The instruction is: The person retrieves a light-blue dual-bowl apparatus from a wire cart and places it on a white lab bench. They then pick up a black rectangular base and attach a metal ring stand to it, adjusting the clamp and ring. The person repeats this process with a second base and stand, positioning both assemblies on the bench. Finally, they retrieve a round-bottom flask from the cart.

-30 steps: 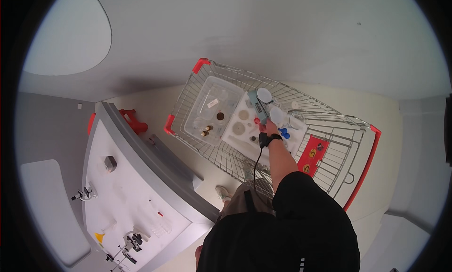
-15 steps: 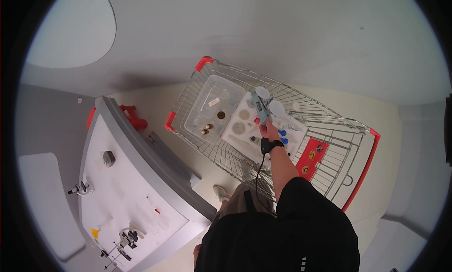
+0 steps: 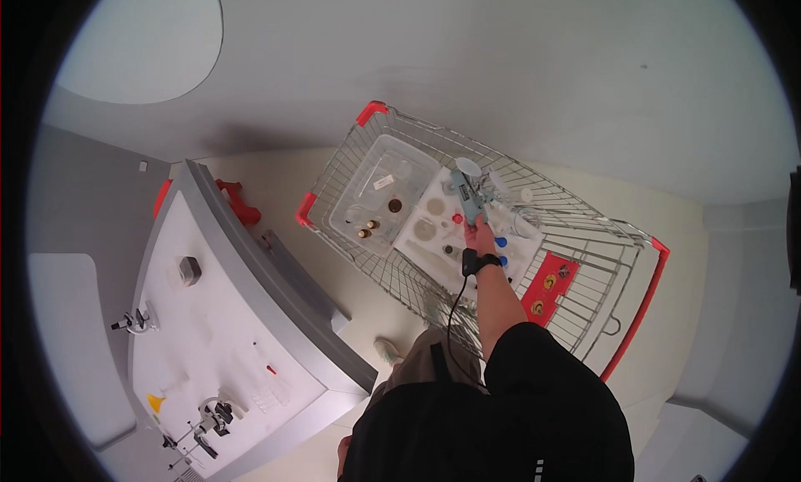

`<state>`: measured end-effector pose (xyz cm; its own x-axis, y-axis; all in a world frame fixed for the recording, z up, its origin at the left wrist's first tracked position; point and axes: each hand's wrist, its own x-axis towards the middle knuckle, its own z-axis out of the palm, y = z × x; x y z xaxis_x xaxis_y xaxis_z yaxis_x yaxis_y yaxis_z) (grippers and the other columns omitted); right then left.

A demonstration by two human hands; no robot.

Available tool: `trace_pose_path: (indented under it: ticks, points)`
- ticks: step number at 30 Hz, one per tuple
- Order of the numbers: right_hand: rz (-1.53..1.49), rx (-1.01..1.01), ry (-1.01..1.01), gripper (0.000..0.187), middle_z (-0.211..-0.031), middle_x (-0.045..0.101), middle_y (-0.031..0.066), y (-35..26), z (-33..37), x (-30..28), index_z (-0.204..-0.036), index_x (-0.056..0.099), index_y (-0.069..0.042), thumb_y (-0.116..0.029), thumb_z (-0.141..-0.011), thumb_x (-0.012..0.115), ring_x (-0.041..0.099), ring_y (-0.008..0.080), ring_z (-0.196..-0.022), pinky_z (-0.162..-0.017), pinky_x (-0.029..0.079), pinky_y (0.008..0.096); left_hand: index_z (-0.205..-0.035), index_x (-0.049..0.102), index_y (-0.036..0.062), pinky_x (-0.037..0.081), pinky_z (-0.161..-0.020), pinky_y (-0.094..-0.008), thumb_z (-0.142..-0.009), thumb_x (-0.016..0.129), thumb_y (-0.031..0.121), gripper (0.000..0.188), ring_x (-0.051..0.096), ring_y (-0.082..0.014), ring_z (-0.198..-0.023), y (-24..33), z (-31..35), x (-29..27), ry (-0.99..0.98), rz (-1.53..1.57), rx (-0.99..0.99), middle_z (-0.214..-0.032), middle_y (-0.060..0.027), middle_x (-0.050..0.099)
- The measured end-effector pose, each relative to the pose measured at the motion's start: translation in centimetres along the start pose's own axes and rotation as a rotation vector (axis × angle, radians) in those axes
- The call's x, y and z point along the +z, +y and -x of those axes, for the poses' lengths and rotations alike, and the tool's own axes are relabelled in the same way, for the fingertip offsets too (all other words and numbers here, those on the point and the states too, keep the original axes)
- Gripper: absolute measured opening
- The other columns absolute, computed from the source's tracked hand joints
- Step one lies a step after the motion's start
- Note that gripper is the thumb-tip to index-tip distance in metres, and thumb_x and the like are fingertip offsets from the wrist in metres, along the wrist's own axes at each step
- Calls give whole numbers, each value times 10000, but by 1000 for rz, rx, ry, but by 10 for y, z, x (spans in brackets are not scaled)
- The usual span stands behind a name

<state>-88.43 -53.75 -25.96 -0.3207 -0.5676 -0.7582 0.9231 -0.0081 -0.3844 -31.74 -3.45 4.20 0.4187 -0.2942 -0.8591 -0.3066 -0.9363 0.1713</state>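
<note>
My right hand point(image 3: 479, 234) is closed on the near end of a long grey-green box-like object point(image 3: 466, 197) with a dark label. It is held over a white board point(image 3: 440, 257) in a wire shopping cart point(image 3: 576, 200). Beside the hand are blue-capped items point(image 3: 501, 243) and a small red piece point(image 3: 457, 218). Round beige discs point(image 3: 425, 229) lie to its left, and clear glassware point(image 3: 524, 223) stands to its right. Beyond the object's far end is a white round lid or dish point(image 3: 468, 167). Only a sliver of my left hand point(image 3: 343, 450) shows beside my body; its fingers are hidden.
A clear plastic bin point(image 3: 360, 178) with brown bottles fills the cart's left end. The cart has a red handle point(image 3: 638, 315). At left, a white-topped bench point(image 3: 221, 315) bears a microscope point(image 3: 138, 319), a metal stand point(image 3: 209, 424) and a yellow funnel point(image 3: 156, 403). A red stool point(image 3: 239, 203) stands behind it.
The view has shifted slightly. My right hand still grips the grey-green object, which sits a little lower and further right in the picture, and a white round container beside it appears moved or hidden.
</note>
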Motion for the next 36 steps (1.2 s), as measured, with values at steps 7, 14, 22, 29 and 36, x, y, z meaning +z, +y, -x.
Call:
trace_pose_path:
  ticks: [7, 14, 22, 29, 36]
  points:
    - [131, -4, -57, 345, -1160, 631, 101, -8, 18, 1, -1254, 504, -31, -196, -971, 612, 654, 213, -999, -886, 575, 375, -1121, 655, -25, 536, -789, -313, -910, 663, 271, 363, 671, -189, -876, 7, 0, 6, -11, 18, 76, -971, -117, 715]
    - [223, -13, -135, 339, -1174, 634, 92, -3, 48, -5, -1240, 513, -49, -223, -966, 613, 640, 212, -1020, -892, 562, 369, -1118, 666, -20, 537, -785, -317, -886, 658, 263, 366, 678, -202, -874, -48, -31, 11, -6, 45, 104, -966, -128, 716]
    - [193, 70, -227, 363, -1212, 616, 88, 5, 65, -30, -1281, 489, -51, -198, -971, 610, 623, 234, -1074, -954, 525, 416, -1091, 678, -16, 534, -795, -311, -859, 621, 227, 341, 682, -206, -879, -80, -42, -19, -4, 25, 19, -953, -127, 722]
    - [336, 190, -380, 336, -1275, 580, 80, -33, 136, 13, -1313, 469, -49, -129, -996, 548, 606, 231, -1124, -1018, 492, 419, -1133, 660, -7, 514, -889, -360, -907, 594, 349, 426, 672, -250, -990, 99, -25, -21, -115, -386, 256, -1030, -186, 698]
    - [572, 363, -658, 375, -1295, 565, 61, -72, 247, 83, -1356, 454, -64, -125, -997, 543, 596, 211, -1141, -1037, 479, 401, -1306, 544, 17, 478, -926, -336, -1001, 555, 313, 425, 631, -185, -1072, 343, -26, 3, -423, 409, 520, -1143, -97, 670]
